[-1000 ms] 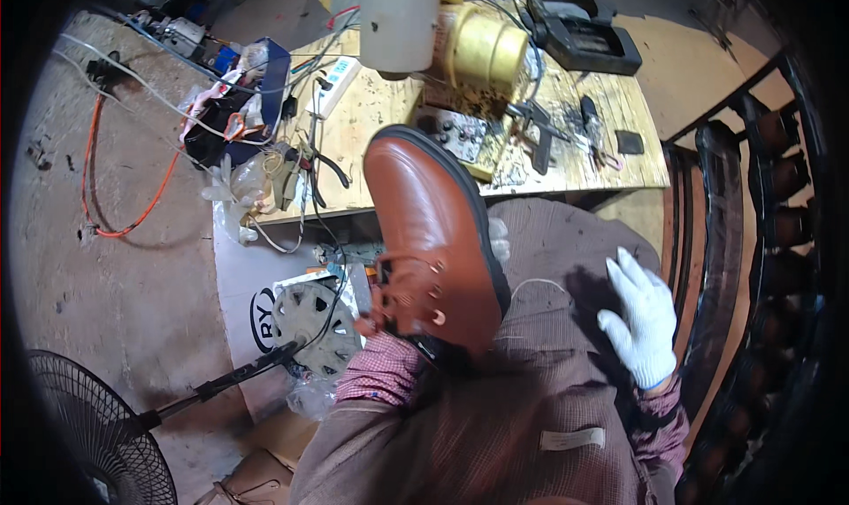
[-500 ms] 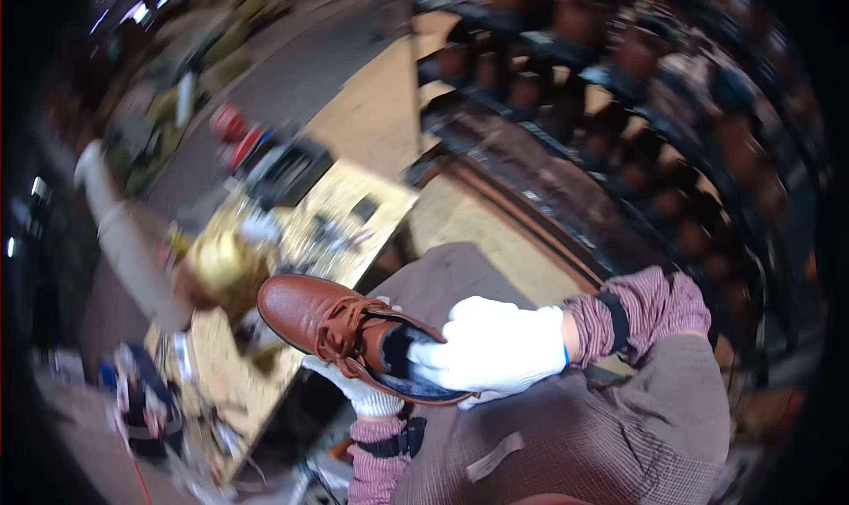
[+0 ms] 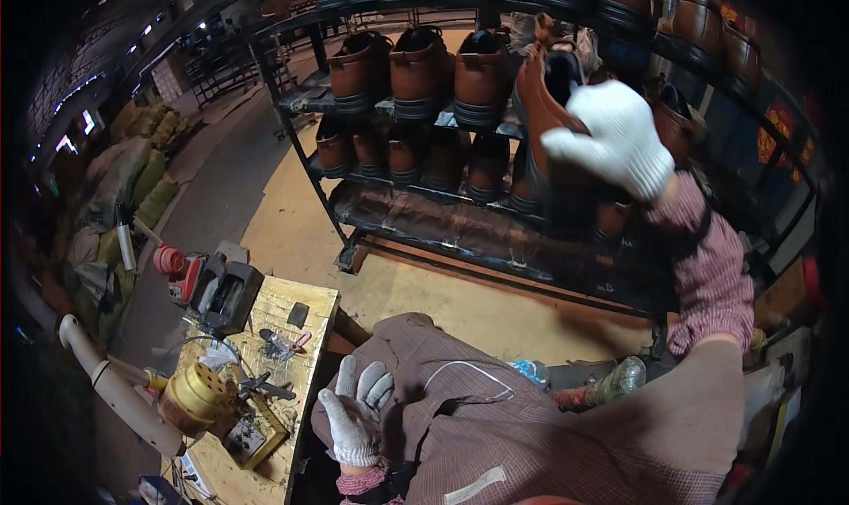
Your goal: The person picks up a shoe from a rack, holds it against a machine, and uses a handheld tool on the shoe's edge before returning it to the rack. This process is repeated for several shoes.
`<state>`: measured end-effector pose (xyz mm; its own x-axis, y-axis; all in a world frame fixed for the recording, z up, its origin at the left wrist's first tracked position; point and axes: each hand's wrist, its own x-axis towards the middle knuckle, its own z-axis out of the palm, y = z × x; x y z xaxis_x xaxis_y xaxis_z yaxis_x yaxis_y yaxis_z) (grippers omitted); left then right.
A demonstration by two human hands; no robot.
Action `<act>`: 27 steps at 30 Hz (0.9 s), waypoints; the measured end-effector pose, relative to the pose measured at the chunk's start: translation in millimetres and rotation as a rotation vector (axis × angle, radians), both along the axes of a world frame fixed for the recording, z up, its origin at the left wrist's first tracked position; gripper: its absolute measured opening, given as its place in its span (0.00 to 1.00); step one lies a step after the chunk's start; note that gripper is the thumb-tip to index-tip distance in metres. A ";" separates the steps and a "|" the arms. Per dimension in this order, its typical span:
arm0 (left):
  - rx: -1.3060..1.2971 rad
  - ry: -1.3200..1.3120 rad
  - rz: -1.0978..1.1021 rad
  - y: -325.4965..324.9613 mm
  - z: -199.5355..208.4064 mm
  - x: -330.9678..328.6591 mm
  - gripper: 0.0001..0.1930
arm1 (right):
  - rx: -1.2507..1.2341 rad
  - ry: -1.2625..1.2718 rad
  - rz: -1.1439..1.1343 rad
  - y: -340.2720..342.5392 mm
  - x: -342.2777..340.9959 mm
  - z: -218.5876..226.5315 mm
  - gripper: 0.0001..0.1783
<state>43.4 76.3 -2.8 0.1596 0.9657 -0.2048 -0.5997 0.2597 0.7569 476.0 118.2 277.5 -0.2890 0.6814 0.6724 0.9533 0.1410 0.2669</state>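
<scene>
My right hand [image 3: 619, 138], in a white knitted glove, reaches out to a black shoe rack [image 3: 305, 156]. It grips a brown leather shoe [image 3: 538, 89] at the heel end, thumb along the side and fingers by the dark-lined opening. The shoe is tilted at the upper shelf level, beside a row of similar brown shoes [image 3: 416, 73]; whether it touches the shelf I cannot tell. My left hand [image 3: 356, 412], also gloved, is over my lap by the bench, palm up, fingers apart, holding nothing.
At left stands a wooden workbench [image 3: 305, 328] with a yellow perforated can [image 3: 195, 394], a black box-like tool [image 3: 228, 293] and small tools. A beige duct [image 3: 124, 399] curves beside it. A bottle [image 3: 623, 377] lies below the rack; sacks [image 3: 150, 178] are piled far left.
The shoe, held in both hands over my lap before, is now at the rack in my right hand. My left hand has let go of it. The view has turned toward the rack.
</scene>
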 end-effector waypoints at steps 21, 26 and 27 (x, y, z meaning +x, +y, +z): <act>-0.046 -0.027 0.092 -32.2 -40.2 -27.8 0.46 | -0.153 -0.321 0.019 -13.9 -64.8 -53.4 0.21; 0.090 0.067 0.013 -60.3 -36.8 -43.7 0.50 | -0.429 0.115 0.788 24.6 -163.1 -96.3 0.22; 0.041 -0.092 0.138 -68.1 -34.7 -46.7 0.51 | -0.792 0.147 0.777 26.4 -181.8 -106.0 0.21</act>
<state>-3.3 8.2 -37.6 0.0416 0.9869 -0.1558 -0.6946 0.1406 0.7055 294.2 144.6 171.5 -0.7755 0.6016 0.1916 0.5476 0.7919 -0.2701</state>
